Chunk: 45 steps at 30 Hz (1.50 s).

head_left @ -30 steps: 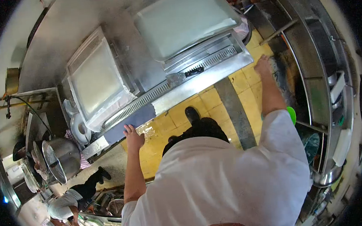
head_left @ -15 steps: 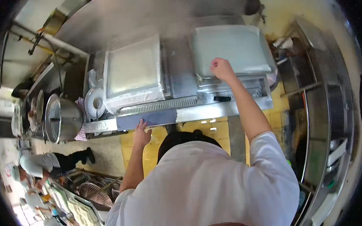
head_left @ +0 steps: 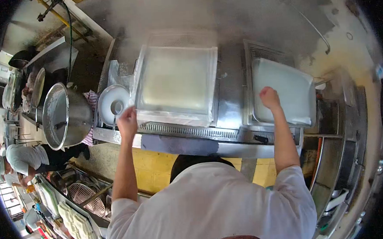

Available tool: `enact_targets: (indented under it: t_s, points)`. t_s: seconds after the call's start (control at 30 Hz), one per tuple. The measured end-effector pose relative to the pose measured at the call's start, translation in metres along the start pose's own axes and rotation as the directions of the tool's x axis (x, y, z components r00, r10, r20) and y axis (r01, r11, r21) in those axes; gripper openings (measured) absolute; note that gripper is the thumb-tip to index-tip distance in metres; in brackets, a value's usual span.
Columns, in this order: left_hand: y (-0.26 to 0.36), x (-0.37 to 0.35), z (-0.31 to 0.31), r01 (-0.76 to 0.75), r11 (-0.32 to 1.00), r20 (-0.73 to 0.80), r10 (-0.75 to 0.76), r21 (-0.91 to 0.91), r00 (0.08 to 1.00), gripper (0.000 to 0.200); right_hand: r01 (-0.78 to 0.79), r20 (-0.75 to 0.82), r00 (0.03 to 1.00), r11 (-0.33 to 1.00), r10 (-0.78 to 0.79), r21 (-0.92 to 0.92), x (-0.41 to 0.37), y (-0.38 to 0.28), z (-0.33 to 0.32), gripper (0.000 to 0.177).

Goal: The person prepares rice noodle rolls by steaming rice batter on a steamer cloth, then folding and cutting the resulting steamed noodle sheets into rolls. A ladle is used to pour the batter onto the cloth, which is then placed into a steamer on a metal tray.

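Observation:
My left hand (head_left: 127,123) is closed at the front left corner of a cloth-lined tray (head_left: 177,81) that holds a pale, smooth layer. What its fingers grip, if anything, is too small to tell. Just left of it, a white bowl (head_left: 107,107) holds a ring-shaped metal ladle head. My right hand (head_left: 270,98) makes a fist over the left part of a second tray (head_left: 285,86), filled with a whitish layer. Whether that fist holds something is hidden. Steam hangs above the steel counter (head_left: 231,95).
A dark cloth (head_left: 180,145) lies on the counter's front ledge, with a small black object (head_left: 260,139) farther right. A large steel pot (head_left: 70,115) stands at left. Behind it a person (head_left: 29,159) bends over white trays (head_left: 77,218). Metal shelving (head_left: 333,172) stands at right.
My left hand has left the cloth on the front ledge, moved up and left to the tray corner, and closed. My right hand stays fisted over the right tray. The view has shifted.

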<state>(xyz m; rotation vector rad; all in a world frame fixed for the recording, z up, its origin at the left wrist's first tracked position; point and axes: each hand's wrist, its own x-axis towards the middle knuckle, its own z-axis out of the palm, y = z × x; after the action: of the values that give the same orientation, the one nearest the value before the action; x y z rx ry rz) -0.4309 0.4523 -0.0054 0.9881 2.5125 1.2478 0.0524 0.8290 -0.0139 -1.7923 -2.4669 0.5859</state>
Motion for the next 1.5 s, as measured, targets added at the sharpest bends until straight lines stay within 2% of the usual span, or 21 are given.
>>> enact_targets:
  t_s: [0.07, 0.1, 0.17, 0.3, 0.37, 0.43, 0.5, 0.53, 0.6, 0.67, 0.7, 0.77, 0.83, 0.9, 0.93, 1.0, 1.03, 1.1, 1.17, 1.3, 1.5]
  points:
    - [0.004, 0.06, 0.0, -0.017, 0.996, -0.031, 0.02, 0.087, 0.999, 0.027, 0.067, -0.058, 0.997, 0.975, -0.056, 0.211, 0.034, -0.021, -0.007, 0.029]
    - [-0.01, 0.092, 0.007, -0.058, 0.99, -0.067, 0.067, 0.128, 0.995, 0.027, 0.063, -0.051, 0.997, 0.977, -0.053, 0.202, 0.051, -0.034, -0.005, 0.029]
    - [-0.014, 0.151, 0.02, 0.004, 0.98, -0.047, 0.005, 0.197, 0.999, 0.029, 0.165, -0.15, 0.98, 0.95, -0.128, 0.265, 0.085, -0.064, 0.002, 0.033]
    - [-0.025, 0.248, 0.058, 0.041, 0.947, -0.069, -0.02, 0.319, 0.997, 0.031, 0.222, -0.101, 0.973, 0.963, -0.208, 0.153, 0.154, -0.115, 0.033, 0.036]
    - [-0.021, 0.28, 0.073, 0.051, 0.929, 0.02, -0.063, 0.367, 0.998, 0.035, 0.067, -0.01, 0.998, 0.964, -0.066, 0.257, 0.181, -0.146, 0.041, 0.042]
    - [-0.025, 0.3, 0.084, -0.262, 0.869, 0.193, 0.197, 0.42, 0.961, 0.04, 0.078, -0.025, 0.997, 0.968, -0.074, 0.238, 0.203, -0.165, 0.05, 0.046]
    - [-0.009, 0.315, 0.101, -0.038, 0.905, 0.193, -0.049, 0.424, 0.98, 0.038, 0.077, -0.035, 0.997, 0.971, -0.071, 0.227, 0.215, -0.181, 0.064, 0.05]
    - [-0.011, 0.324, 0.112, -0.027, 0.904, 0.188, -0.059, 0.426, 0.98, 0.038, 0.064, -0.051, 0.997, 0.967, -0.053, 0.247, 0.22, -0.188, 0.067, 0.047]
    - [-0.016, 0.338, 0.134, -0.1, 0.931, 0.123, 0.06, 0.35, 0.991, 0.032, 0.049, -0.067, 0.997, 0.964, -0.033, 0.262, 0.227, -0.196, 0.07, 0.045]
    - [-0.03, 0.351, 0.157, -0.15, 0.944, 0.126, 0.118, 0.294, 0.985, 0.03, 0.082, -0.116, 0.991, 0.994, -0.073, 0.072, 0.231, -0.2, 0.075, 0.034]
    - [-0.026, 0.352, 0.16, -0.205, 0.948, 0.125, 0.179, 0.243, 0.976, 0.028, 0.081, -0.114, 0.991, 0.994, -0.073, 0.067, 0.234, -0.198, 0.077, 0.034]
    - [-0.02, 0.352, 0.162, -0.175, 0.949, 0.123, 0.147, 0.262, 0.981, 0.026, 0.082, -0.129, 0.988, 0.997, -0.08, 0.008, 0.239, -0.193, 0.08, 0.021]
    - [-0.029, 0.356, 0.171, -0.148, 0.949, 0.125, 0.117, 0.278, 0.985, 0.025, 0.092, -0.113, 0.99, 0.995, -0.088, 0.027, 0.237, -0.195, 0.077, 0.02]
    - [-0.051, 0.37, 0.184, -0.336, 0.829, 0.238, 0.252, 0.447, 0.938, 0.022, 0.101, -0.103, 0.99, 0.994, -0.096, 0.045, 0.235, -0.194, 0.074, 0.02]
    - [-0.039, 0.365, 0.175, -0.338, 0.831, 0.238, 0.254, 0.443, 0.937, 0.022, 0.134, -0.171, 0.977, 0.99, -0.126, 0.035, 0.234, -0.192, 0.076, 0.018]
    - [-0.022, 0.348, 0.156, -0.267, 0.918, 0.083, 0.254, 0.292, 0.964, 0.017, 0.165, -0.238, 0.959, 0.986, -0.156, 0.019, 0.227, -0.189, 0.073, 0.016]
    - [-0.02, 0.343, 0.153, -0.268, 0.919, 0.08, 0.255, 0.29, 0.964, 0.017, 0.135, -0.245, 0.961, 0.991, -0.128, 0.012, 0.222, -0.19, 0.068, 0.015]
    - [-0.012, 0.332, 0.142, -0.331, 0.906, -0.125, 0.372, 0.263, 0.92, 0.012, 0.109, -0.257, 0.961, 0.994, -0.105, 0.005, 0.207, -0.189, 0.058, 0.013]
    - [-0.006, 0.314, 0.127, -0.349, 0.906, -0.193, 0.397, 0.239, 0.897, 0.009, 0.209, -0.33, 0.928, 0.974, -0.171, 0.084, 0.186, -0.187, 0.047, 0.008]
    - [0.016, 0.256, 0.074, -0.366, 0.906, -0.366, 0.421, 0.213, 0.83, 0.007, 0.315, -0.399, 0.879, 0.946, -0.26, 0.079, 0.125, -0.195, 0.015, 0.006]
    - [0.043, 0.139, -0.027, -0.329, 0.924, -0.567, 0.38, 0.195, 0.731, 0.01, 0.588, -0.577, 0.666, 0.809, -0.472, 0.017, 0.01, -0.225, -0.064, 0.011]
